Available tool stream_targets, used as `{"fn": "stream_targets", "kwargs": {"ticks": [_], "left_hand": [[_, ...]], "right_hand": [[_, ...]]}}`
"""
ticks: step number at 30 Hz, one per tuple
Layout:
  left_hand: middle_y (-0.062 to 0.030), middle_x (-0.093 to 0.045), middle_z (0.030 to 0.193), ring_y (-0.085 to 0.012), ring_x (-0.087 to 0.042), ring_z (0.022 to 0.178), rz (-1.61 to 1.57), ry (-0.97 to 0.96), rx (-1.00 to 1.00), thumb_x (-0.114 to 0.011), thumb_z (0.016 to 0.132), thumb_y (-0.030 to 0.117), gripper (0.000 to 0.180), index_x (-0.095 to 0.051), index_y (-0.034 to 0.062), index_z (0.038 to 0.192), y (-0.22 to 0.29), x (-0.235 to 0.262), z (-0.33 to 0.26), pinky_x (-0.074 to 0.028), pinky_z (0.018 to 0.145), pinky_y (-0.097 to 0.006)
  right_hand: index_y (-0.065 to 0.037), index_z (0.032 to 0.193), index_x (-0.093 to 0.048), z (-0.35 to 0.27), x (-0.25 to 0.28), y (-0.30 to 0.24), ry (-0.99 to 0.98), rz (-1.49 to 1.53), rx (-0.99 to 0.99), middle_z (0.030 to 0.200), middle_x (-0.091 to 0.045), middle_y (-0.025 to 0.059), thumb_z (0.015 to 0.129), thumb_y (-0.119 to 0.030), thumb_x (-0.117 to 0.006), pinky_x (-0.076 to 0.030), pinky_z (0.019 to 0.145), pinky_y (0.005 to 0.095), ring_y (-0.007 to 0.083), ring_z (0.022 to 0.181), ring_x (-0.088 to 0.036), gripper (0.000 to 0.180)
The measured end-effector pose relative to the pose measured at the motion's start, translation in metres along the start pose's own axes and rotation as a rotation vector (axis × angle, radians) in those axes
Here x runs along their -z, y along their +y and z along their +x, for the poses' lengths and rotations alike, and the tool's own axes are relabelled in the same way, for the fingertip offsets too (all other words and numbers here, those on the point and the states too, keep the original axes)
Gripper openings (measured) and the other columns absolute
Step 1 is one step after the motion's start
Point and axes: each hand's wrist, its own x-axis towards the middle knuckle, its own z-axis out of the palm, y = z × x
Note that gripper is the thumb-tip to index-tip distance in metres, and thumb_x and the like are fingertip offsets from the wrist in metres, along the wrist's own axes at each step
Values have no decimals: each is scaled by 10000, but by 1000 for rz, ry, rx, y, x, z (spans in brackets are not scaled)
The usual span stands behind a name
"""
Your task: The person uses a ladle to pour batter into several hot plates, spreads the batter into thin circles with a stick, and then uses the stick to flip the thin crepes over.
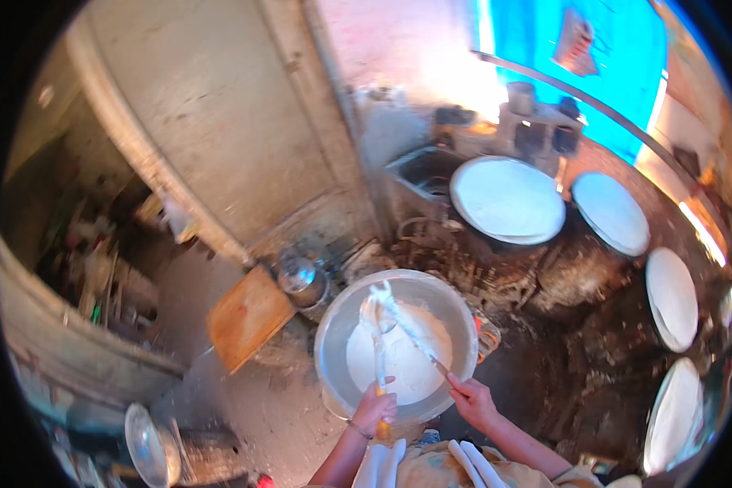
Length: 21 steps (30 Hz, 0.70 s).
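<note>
A wide metal basin (327, 358) stands in front of me with a pale white mass (407, 374), like batter or dough, inside. My left hand (374, 408) is closed around the yellow handle of a long ladle (377, 346), whose white-smeared head is over the basin. In my right hand (473, 402) is the brown grip of a long, thin tool (415, 332) coated in white; its kind is unclear, perhaps a spatula. The far ends of both tools meet or cross above the basin, and blur hides whether they touch.
Several round white discs (508, 200) rest on a soot-dark stove (577, 285) curving around the right. A brown board (250, 319) and a metal pot (302, 278) sit left of the basin. Farther left are a door panel (228, 106) and a bowl (142, 443).
</note>
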Motion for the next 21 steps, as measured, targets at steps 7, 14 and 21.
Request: {"fn": "stream_targets", "kwargs": {"ticks": [7, 14, 21], "left_hand": [[5, -376, 618, -76, -340, 432, -210, -343, 371, -403, 893, 100, 405, -334, 134, 1290, 16, -8, 50, -312, 388, -206], [13, -457, 687, -96, -385, 424, 815, -816, 276, -472, 868, 442, 467, -353, 142, 1206, -19, -183, 82, -348, 336, -218], [36, -332, 553, -57, -328, 394, 857, -1187, 813, -421, 897, 91, 401, -343, 173, 1281, -90, -393, 14, -280, 334, -186]], "right_hand": [[-235, 1136, -577, -45, 31, 19, 55, -163, -233, 800, -591, 154, 817, -206, -543, -488, 663, 399, 317, 753, -588, 322], [-144, 996, -656, -164, 100, 29, 828, -177, -461, 735, -617, 97, 725, -157, -664, -501, 574, 313, 258, 668, -613, 272], [-63, 906, -650, -291, 141, -6, 1471, -419, -618, 664, -535, 92, 660, -19, -691, -457, 484, 307, 229, 561, -558, 253]]}}
